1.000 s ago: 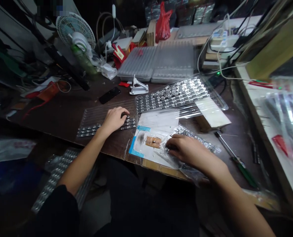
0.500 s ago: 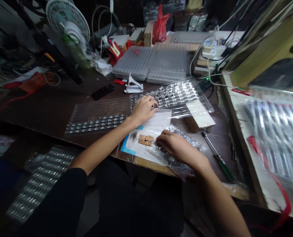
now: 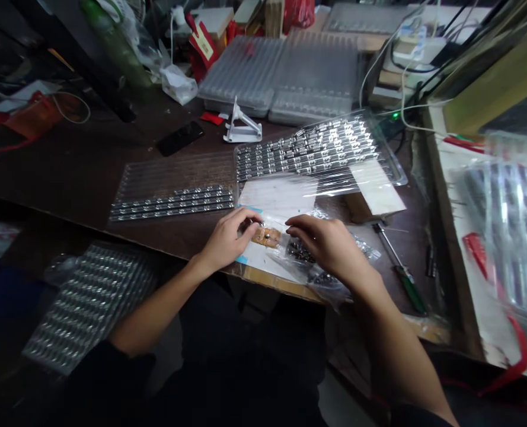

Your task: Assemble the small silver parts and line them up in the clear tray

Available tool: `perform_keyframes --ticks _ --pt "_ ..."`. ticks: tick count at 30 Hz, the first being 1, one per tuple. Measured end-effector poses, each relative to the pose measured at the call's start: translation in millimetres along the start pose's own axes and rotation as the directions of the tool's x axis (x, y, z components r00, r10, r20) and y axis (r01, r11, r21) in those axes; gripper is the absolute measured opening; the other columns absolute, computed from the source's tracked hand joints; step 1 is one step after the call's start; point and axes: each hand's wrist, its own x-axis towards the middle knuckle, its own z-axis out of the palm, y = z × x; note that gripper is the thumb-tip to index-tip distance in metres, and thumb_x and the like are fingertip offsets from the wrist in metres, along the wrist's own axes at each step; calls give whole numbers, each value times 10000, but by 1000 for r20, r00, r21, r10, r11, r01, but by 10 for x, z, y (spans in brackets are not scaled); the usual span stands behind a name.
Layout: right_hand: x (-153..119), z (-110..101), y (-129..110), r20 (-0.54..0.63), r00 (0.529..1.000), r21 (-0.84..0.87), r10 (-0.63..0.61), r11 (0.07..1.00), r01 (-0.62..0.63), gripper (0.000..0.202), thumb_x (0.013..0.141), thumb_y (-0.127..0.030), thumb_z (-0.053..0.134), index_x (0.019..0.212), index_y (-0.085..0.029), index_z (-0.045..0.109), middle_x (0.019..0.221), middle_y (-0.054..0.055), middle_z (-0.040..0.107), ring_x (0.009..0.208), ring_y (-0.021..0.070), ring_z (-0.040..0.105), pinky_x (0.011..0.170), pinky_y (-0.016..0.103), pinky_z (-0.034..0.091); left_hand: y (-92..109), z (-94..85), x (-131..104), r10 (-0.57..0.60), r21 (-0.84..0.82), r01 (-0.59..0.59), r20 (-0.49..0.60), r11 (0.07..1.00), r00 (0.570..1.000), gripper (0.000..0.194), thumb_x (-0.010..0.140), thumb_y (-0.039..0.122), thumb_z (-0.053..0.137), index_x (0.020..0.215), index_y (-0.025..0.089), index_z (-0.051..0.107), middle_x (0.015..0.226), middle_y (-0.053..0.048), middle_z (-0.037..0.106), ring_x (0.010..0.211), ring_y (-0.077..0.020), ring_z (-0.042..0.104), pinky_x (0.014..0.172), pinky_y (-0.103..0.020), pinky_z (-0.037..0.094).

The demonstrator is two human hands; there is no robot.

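My left hand [image 3: 227,238] is closed at the left end of a small tan wooden block [image 3: 267,236]. A small shiny metal part shows at its fingertips. A round metal piece sits in the middle of the block, which rests on a white sheet with blue edges. My right hand [image 3: 329,240] hovers right of the block, fingers curled, over a clear plastic bag [image 3: 301,250] of small metal parts. Whatever its fingertips hold is too small to make out. Behind the hands lies a clear ribbed tray [image 3: 307,148] filled with rows of shiny metal parts.
Another clear tray [image 3: 174,184], partly filled, lies to the left. A white-topped block [image 3: 376,188] and a green-handled screwdriver [image 3: 409,289] are on the right. Farther back are a phone [image 3: 180,138], a white stand [image 3: 243,126] and stacked clear trays [image 3: 316,74].
My left hand has come back from the filled tray to the wooden block, with a small metal part at its fingers. My right hand has lifted slightly from the bag. The view has tilted down.
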Motion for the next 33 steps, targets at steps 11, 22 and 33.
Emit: perform_keyframes --ticks 11,22,33 --pt "53 69 -31 -52 985 66 -164 984 167 194 922 -256 586 923 -213 775 943 75 726 839 193 681 755 307 524 -90 104 -109 -2 -5 2 50 1000 999 40 920 211 650 925 209 690 963 -19 752 926 -192 687 847 -329 482" --pt "100 269 -102 -18 999 -47 -41 998 40 199 893 -187 558 934 -215 751 920 52 779 830 208 725 784 312 551 -133 138 -148 27 -38 -26 19 999 999 16 881 235 721 896 235 727 943 0 772 906 -186 701 817 -328 476" --pt "92 472 -173 140 977 -217 -163 957 191 238 977 -223 509 1074 -203 726 1040 102 721 890 216 681 786 319 541 -154 60 -297 -49 147 56 -53 988 997 36 906 245 673 934 223 674 971 -8 744 925 -221 636 839 -357 434"
